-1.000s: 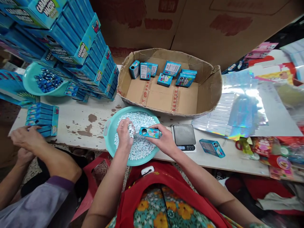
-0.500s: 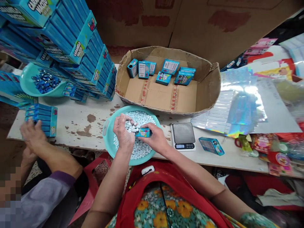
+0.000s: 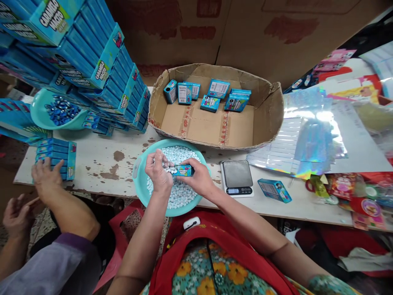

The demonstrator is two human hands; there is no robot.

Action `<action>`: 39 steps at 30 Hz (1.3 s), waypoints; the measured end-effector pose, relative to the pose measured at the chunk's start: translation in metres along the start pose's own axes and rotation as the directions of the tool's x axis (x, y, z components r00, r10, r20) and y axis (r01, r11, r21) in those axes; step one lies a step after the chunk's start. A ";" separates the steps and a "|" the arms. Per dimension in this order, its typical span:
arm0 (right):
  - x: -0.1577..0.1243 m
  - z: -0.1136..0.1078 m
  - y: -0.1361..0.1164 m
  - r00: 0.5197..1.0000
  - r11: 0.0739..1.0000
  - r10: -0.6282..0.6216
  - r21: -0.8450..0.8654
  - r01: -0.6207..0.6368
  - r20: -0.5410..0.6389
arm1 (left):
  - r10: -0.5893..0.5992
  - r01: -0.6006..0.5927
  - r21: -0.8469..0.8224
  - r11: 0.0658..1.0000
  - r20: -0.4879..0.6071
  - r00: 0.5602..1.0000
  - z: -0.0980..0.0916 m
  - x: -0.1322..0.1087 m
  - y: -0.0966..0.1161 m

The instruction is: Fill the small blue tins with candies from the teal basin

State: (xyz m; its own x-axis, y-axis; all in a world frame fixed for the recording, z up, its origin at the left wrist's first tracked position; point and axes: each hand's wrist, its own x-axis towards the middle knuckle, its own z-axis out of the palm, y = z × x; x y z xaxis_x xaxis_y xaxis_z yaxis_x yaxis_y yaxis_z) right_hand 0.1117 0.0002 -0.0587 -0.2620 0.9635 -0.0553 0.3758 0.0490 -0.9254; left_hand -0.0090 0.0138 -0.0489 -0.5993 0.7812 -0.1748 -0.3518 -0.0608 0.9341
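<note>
While gripping small blue box (image 3: 183, 171) in right hand (image 3: 199, 176), cupping white bits (image 3: 171, 169) in left hand (image 3: 158, 173), close against box's end. Holding both over blue-green bowl (image 3: 141, 184) of more white bits, left of scale (image 3: 237, 174) on table (image 3: 87, 152).

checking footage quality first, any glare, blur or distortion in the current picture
Head view: bright glare on the foil sheets; head view: edges look stretched, plastic bags at far right soft; head view: the blue box in the right hand is clear enough to read.
</note>
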 end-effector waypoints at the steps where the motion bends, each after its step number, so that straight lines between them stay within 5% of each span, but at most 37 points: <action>1: 0.000 0.000 0.000 1.000 1.000 -0.004 0.015 0.004 0.003 | 0.008 -0.008 -0.008 1.000 0.001 1.000 0.000 0.000 0.000; 6: 0.000 -0.002 -0.003 1.000 0.996 -0.021 0.082 0.020 0.014 | 0.036 -0.036 -0.022 0.999 0.017 0.999 0.002 -0.007 0.013; 12: 0.000 -0.012 0.017 0.988 0.923 0.073 0.366 -0.118 0.135 | -0.168 0.170 -0.069 0.983 0.034 0.985 -0.006 0.004 0.019; 15: -0.002 -0.020 0.024 0.989 0.913 0.097 0.387 -0.132 0.110 | -0.118 0.104 0.233 0.967 0.045 0.992 -0.029 0.011 -0.001; 18: -0.008 -0.038 0.023 0.996 0.939 0.070 0.334 -0.086 0.060 | -0.116 -0.123 0.721 0.682 0.273 0.955 -0.058 0.017 -0.019; 21: -0.019 -0.073 0.022 0.996 0.954 0.079 0.293 -0.065 -0.034 | -0.146 -0.313 0.857 0.409 0.400 0.905 -0.065 0.030 -0.015; 24: -0.041 -0.116 0.035 0.974 0.974 0.122 0.213 -0.080 -0.192 | -0.065 -0.390 0.846 0.364 0.441 0.895 -0.024 0.055 -0.001; 27: -0.062 -0.146 0.063 0.922 0.974 0.213 0.141 -0.175 -0.325 | 0.041 -0.608 0.698 0.378 0.643 0.764 0.065 0.089 -0.010; 30: -0.072 -0.151 0.101 0.853 0.964 0.266 0.125 -0.235 -0.449 | -0.113 -0.673 0.674 0.303 0.727 0.677 0.164 0.126 -0.057; 31: -0.072 -0.149 0.113 0.832 0.964 0.266 0.125 -0.234 -0.487 | -0.165 -0.659 0.707 0.259 0.704 0.691 0.192 0.136 -0.077; 34: -0.071 -0.138 0.141 0.805 0.973 0.229 0.110 -0.203 -0.547 | -0.239 -0.490 0.860 0.139 0.510 0.826 0.252 0.150 -0.132; 36: -0.073 -0.134 0.148 0.801 0.979 0.192 0.061 -0.192 -0.567 | -0.244 -0.398 0.911 0.109 0.413 0.877 0.273 0.149 -0.156; 39: -0.085 -0.136 0.140 0.759 0.976 0.140 -0.041 -0.215 -0.636 | -0.256 -0.362 0.927 0.101 0.376 0.891 0.282 0.144 -0.167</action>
State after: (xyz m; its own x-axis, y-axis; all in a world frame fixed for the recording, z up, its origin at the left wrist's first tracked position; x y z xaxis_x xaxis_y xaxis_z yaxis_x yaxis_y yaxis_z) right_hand 0.3070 -0.0386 -0.1322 0.4190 0.9055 0.0665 0.4592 -0.1482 -0.8759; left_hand 0.1664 0.3120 -0.1419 -0.1732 0.9448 -0.2780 0.8477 0.2867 0.4464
